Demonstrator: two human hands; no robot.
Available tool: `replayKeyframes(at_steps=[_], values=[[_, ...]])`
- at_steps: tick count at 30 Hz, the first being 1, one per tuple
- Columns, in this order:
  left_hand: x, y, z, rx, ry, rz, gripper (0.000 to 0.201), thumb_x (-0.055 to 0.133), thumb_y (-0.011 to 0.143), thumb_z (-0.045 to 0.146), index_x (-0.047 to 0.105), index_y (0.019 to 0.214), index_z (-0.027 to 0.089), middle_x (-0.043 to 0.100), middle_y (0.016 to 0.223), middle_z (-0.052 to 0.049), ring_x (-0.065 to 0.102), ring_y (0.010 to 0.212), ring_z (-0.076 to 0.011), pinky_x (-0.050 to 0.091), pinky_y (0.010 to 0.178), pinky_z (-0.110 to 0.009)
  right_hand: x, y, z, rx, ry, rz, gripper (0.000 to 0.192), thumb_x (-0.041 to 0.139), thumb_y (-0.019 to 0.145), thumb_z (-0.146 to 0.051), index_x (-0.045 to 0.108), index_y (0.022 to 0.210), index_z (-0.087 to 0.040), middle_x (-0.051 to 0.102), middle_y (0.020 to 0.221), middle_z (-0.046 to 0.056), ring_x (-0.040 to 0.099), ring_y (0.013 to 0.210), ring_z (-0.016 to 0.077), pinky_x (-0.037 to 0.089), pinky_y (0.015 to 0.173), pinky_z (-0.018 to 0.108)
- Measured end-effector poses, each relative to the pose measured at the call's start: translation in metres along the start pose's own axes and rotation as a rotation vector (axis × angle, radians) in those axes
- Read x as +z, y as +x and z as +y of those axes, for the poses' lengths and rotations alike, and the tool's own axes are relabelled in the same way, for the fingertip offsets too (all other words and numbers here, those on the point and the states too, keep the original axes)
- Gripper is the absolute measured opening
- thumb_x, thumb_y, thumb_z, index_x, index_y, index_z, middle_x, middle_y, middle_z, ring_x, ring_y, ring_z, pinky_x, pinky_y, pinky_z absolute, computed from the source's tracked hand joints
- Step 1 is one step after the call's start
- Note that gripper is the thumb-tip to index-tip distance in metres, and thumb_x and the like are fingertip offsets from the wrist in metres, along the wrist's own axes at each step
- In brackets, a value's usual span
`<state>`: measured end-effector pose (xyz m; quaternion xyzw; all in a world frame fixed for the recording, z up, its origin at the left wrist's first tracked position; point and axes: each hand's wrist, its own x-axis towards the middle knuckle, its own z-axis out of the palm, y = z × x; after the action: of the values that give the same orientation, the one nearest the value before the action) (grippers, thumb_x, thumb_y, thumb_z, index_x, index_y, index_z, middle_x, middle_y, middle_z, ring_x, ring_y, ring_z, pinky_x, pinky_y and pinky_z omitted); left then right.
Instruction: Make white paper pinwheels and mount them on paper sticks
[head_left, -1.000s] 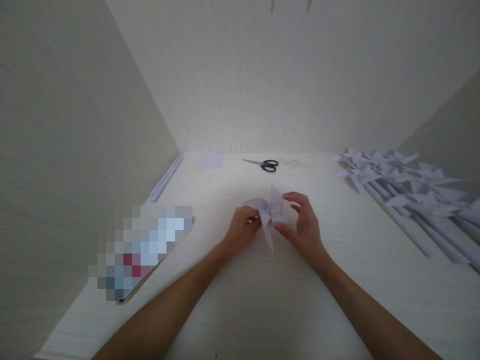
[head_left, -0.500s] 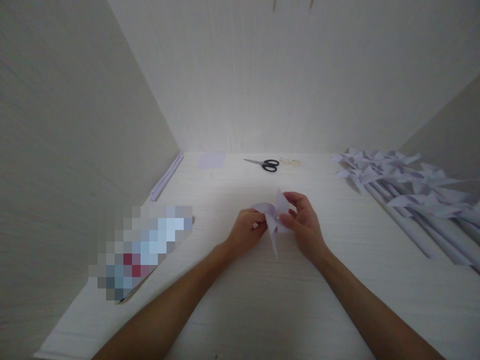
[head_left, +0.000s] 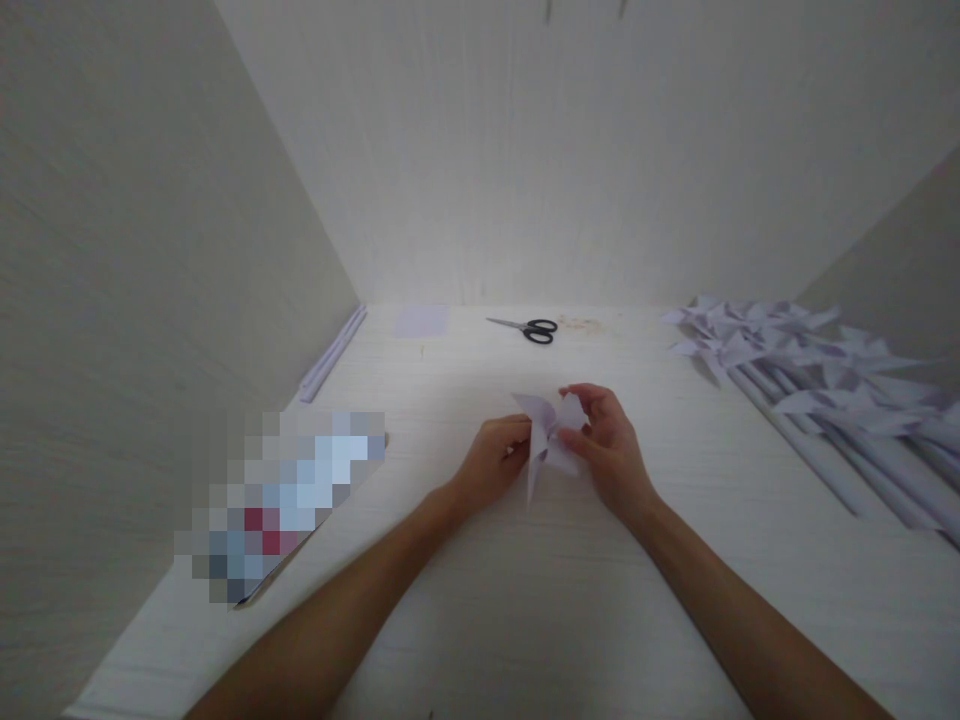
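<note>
A pale lilac paper pinwheel (head_left: 550,440) is held between my two hands above the white table, its curled blades facing up towards me. My left hand (head_left: 496,455) is closed on its left side, with the fingertips partly hidden behind the paper. On the other side my right hand (head_left: 606,440) pinches a blade near the middle, thumb in front and fingers bent behind. What lies behind the pinwheel is hidden.
Black-handled scissors (head_left: 529,328) lie near the back wall, beside small brownish bits (head_left: 583,324). A lilac paper square (head_left: 421,321) and rolled paper sticks (head_left: 334,353) are at the back left. Several pinwheels on sticks (head_left: 795,370) lie right. A blurred-out flat item (head_left: 300,500) rests left.
The pinwheel has turned between my hands: its lower blade tip has swung left and its blades lie at a new angle. Both hands stay almost where they were.
</note>
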<state>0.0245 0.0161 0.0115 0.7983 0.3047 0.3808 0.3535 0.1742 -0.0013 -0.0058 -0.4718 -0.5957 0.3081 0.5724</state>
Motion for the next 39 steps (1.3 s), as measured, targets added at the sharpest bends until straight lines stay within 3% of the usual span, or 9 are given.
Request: replayKeyframes(at_steps=[4,13,24,35,39], values=[[-0.0010,0.0009,0.0020,-0.012,-0.109,-0.049,0.022,0.039,0.071,0.008,0.059,0.064,0.011,0.057,0.067,-0.005,0.051,0.065,-0.0134,0.040,0.059,-0.022,-0.0010,0.0029,-0.0007,0.108,0.159,-0.006,0.041,0.064,0.060,-0.027,0.046,0.097,-0.025,0.048,0.103,0.005,0.045,0.097,0.0206,0.041,0.073,0.034],[-0.0009,-0.0006,-0.0011,-0.003,-0.116,-0.094,0.021,0.041,0.074,0.011,0.060,0.064,0.011,0.058,0.068,-0.006,0.052,0.065,-0.0132,0.040,0.059,-0.022,-0.0037,0.0045,-0.0022,0.103,0.099,0.035,0.048,0.070,0.054,-0.028,0.045,0.095,-0.026,0.048,0.106,0.006,0.043,0.102,0.0218,0.038,0.080,0.040],[-0.0007,-0.0020,-0.0027,0.010,-0.153,-0.112,0.022,0.041,0.075,0.013,0.062,0.069,0.012,0.061,0.079,-0.008,0.054,0.073,-0.0142,0.041,0.066,-0.023,-0.0071,0.0017,-0.0085,-0.235,-0.210,0.156,0.043,0.068,0.058,-0.027,0.045,0.094,-0.026,0.047,0.105,0.005,0.044,0.101,0.0218,0.038,0.081,0.042],[0.0011,-0.0031,-0.0041,0.043,-0.092,-0.135,0.021,0.042,0.074,0.011,0.061,0.063,0.012,0.059,0.069,-0.006,0.053,0.064,-0.0118,0.040,0.060,-0.020,-0.0060,0.0014,-0.0074,-0.214,-0.241,0.102,0.044,0.067,0.059,-0.024,0.045,0.097,-0.026,0.046,0.104,0.005,0.043,0.100,0.0215,0.040,0.078,0.039],[-0.0002,-0.0019,-0.0025,-0.015,-0.075,-0.026,0.023,0.040,0.072,0.007,0.058,0.059,0.011,0.056,0.063,-0.004,0.051,0.060,-0.0111,0.037,0.053,-0.019,-0.0077,0.0027,-0.0059,-0.210,-0.182,0.204,0.038,0.065,0.062,-0.022,0.046,0.095,-0.026,0.047,0.103,0.005,0.044,0.099,0.0208,0.039,0.078,0.039]])
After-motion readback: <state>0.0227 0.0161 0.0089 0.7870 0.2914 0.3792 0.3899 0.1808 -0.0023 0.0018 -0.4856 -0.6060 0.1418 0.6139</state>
